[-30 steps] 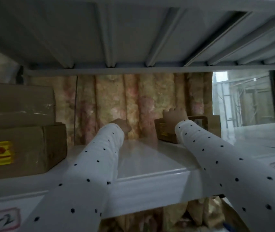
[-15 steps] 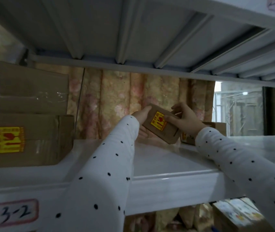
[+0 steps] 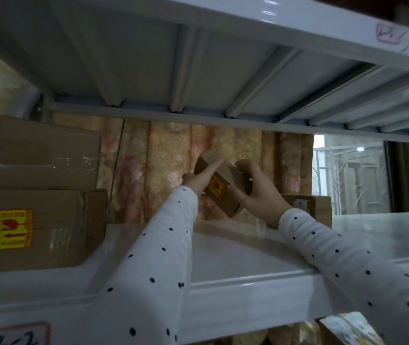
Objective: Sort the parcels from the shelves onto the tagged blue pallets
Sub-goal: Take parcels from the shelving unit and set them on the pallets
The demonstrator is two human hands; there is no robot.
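Note:
A small brown cardboard parcel [image 3: 226,180] with a yellow and red sticker is lifted off the white shelf [image 3: 236,252] and tilted. My left hand [image 3: 199,178] presses flat against its left side, fingers stretched along the box. My right hand [image 3: 255,192] grips its right side and underside. Both arms wear white sleeves with black dots. Another small brown parcel [image 3: 315,207] stands on the shelf behind my right hand, partly hidden by it.
Two larger brown boxes are stacked at the shelf's left end: the lower box [image 3: 36,227] carries a yellow sticker, the upper box [image 3: 46,153] is taped. An upper shelf [image 3: 198,58] hangs close overhead. A tag [image 3: 14,334] marks the shelf's front edge. Floral curtain [image 3: 161,165] behind.
Both hands took the small parcel off the back of the shelf, lifted it and turned it further on its side. The view has tilted upward.

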